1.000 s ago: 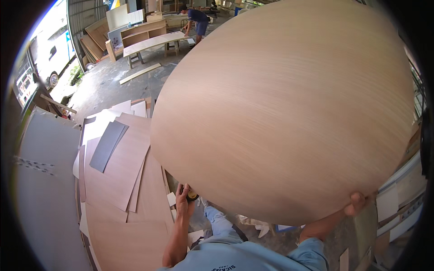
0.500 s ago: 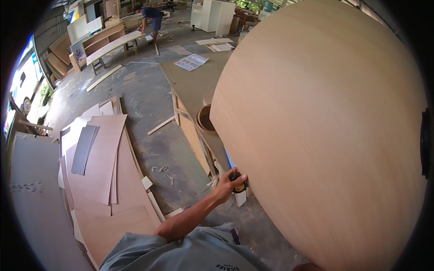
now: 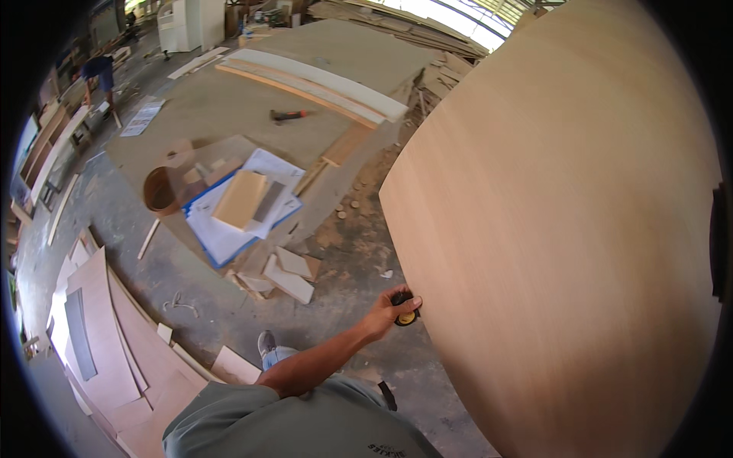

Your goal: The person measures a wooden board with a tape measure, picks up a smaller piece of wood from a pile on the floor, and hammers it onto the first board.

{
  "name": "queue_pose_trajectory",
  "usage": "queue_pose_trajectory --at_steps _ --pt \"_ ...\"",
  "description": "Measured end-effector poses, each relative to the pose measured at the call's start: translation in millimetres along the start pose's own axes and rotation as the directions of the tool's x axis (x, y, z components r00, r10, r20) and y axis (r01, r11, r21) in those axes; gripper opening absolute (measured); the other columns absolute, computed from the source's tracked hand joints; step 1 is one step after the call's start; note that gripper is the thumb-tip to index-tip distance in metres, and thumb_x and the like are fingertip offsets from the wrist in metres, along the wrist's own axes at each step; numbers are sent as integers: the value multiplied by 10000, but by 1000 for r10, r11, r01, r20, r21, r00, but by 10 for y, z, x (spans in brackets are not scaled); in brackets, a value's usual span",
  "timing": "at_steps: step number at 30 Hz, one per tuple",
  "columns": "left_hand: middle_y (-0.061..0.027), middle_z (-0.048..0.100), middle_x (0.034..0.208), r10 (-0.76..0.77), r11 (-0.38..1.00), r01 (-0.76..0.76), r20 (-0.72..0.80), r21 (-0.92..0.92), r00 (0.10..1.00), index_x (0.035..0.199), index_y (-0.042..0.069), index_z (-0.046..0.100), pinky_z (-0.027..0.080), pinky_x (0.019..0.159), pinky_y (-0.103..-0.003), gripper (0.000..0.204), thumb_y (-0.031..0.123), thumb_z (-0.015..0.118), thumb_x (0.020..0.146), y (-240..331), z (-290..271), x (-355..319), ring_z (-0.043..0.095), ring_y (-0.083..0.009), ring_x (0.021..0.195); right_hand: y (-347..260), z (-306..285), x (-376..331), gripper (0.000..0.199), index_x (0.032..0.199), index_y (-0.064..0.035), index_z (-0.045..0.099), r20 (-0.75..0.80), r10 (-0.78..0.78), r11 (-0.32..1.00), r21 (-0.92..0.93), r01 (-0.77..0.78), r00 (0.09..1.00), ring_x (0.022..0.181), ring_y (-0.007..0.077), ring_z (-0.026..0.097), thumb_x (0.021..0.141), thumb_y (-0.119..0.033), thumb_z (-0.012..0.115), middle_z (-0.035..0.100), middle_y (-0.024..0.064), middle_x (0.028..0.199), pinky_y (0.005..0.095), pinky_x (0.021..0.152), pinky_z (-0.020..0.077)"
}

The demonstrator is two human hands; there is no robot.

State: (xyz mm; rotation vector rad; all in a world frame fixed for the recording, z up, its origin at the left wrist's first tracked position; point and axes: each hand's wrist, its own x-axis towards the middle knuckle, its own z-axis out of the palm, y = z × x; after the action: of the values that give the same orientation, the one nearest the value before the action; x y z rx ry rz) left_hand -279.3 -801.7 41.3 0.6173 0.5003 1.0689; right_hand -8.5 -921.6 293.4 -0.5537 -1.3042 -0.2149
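Observation:
A large pale wood-veneer panel (image 3: pixel 550 221) fills the right side of the view, its curved-looking left edge beside my left hand. My left hand (image 3: pixel 382 315) is closed around a black and yellow tape measure (image 3: pixel 405 311), with the fingertips at the panel's edge. Whether those fingers also grip the panel, I cannot tell. My right hand is out of sight, and the panel covers much of that side.
On a low worktable (image 3: pixel 336 53) lie a hammer (image 3: pixel 289 116), long strips (image 3: pixel 305 88), papers on a blue folder (image 3: pixel 210 244) and a round brown container (image 3: pixel 159 191). Offcuts (image 3: pixel 286 282) sit by its near corner. Thin sheets (image 3: pixel 114 328) are stacked at left. Another person (image 3: pixel 98 72) bends far off.
My view has swung right, bringing the worktable's top with its hammer and papers into sight. The panel and the tape measure in my left hand have turned along with me.

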Motion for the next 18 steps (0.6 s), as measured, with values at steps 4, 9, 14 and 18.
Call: queue_pose_trajectory --at_steps 4,9,14,18 --pt "-16 627 917 -136 990 134 49 40 989 1022 41 627 441 784 -260 210 192 696 893 -364 316 345 570 -98 853 114 -572 121 404 1157 12 549 -31 -18 993 -115 15 999 1046 297 547 800 -146 652 561 204 1199 431 922 446" --pt "-46 616 919 -185 980 178 79 85 980 1004 22 605 447 779 -288 209 195 673 908 -698 446 993 588 -131 851 419 -948 245 420 1182 12 535 -67 -48 977 -211 33 997 1071 304 540 813 -150 651 554 209 1216 439 937 442" --pt "-79 613 917 -215 977 214 112 28 970 994 6 590 474 769 -318 216 194 661 914 -899 548 1912 610 -174 842 1042 -1104 404 436 1207 13 522 -63 -76 955 -291 54 995 1097 312 532 825 -154 650 547 213 1232 447 952 437" --pt "-80 625 895 -221 974 224 97 -29 971 997 9 594 481 765 -321 217 194 665 910 -855 627 2819 617 -178 828 1754 -1061 585 449 1227 13 511 -55 -116 939 -332 91 992 1117 318 527 836 -157 650 542 217 1245 454 964 433"
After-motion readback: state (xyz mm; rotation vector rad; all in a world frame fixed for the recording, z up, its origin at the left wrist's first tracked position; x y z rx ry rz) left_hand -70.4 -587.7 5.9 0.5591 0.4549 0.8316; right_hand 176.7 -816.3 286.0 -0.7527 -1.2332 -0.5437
